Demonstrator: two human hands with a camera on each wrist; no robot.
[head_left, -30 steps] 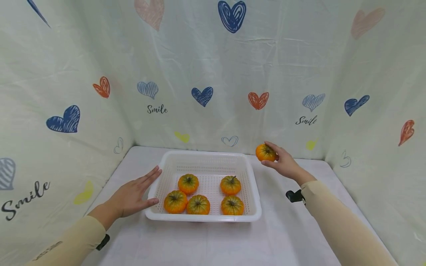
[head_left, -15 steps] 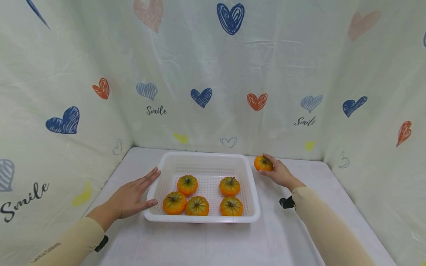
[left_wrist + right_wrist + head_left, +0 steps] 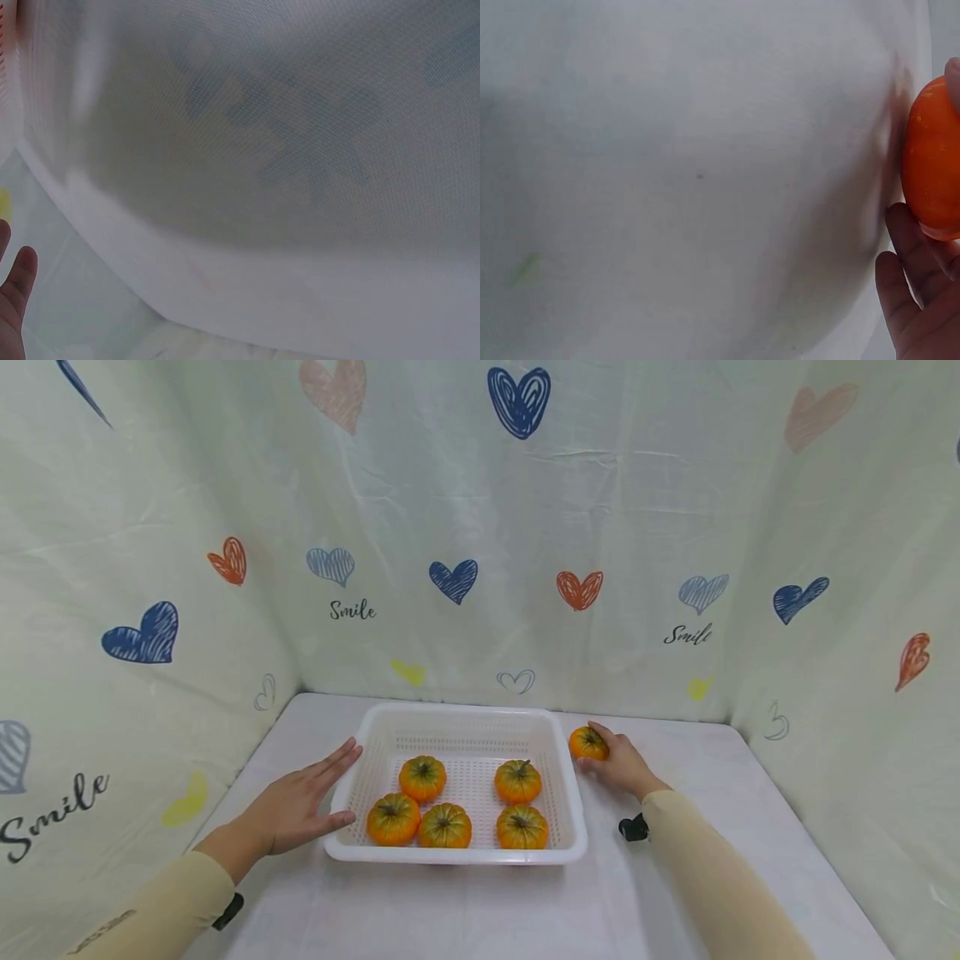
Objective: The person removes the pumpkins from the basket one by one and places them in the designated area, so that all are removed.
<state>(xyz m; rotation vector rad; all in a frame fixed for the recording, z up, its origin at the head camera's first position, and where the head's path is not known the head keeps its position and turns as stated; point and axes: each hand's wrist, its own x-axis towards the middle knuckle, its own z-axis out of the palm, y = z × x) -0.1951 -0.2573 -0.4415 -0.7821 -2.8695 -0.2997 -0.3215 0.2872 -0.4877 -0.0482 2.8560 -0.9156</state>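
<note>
My right hand (image 3: pixel 618 765) grips a small orange pumpkin (image 3: pixel 588 743) just right of the white basket's back right corner. In the right wrist view the pumpkin (image 3: pixel 934 161) shows its smooth orange side between thumb and fingers, low by the white table surface. My left hand (image 3: pixel 303 803) has its fingers straight and spread, the fingertips at the left rim of the white plastic basket (image 3: pixel 457 855). Inside the basket sit several more pumpkins: a pumpkin (image 3: pixel 422 778) behind two others on the left, and two on the right, one pumpkin (image 3: pixel 517 781) behind another.
A white cloth-covered table (image 3: pixel 480 910) carries the basket. Pale curtains (image 3: pixel 480 485) printed with hearts and "Smile" stand close behind and on both sides. The table's back edge runs just beyond the basket and the right hand.
My right hand has come down and slightly left and nearer with the pumpkin, from over the table's back edge to beside the basket. The left hand and basket stay in place.
</note>
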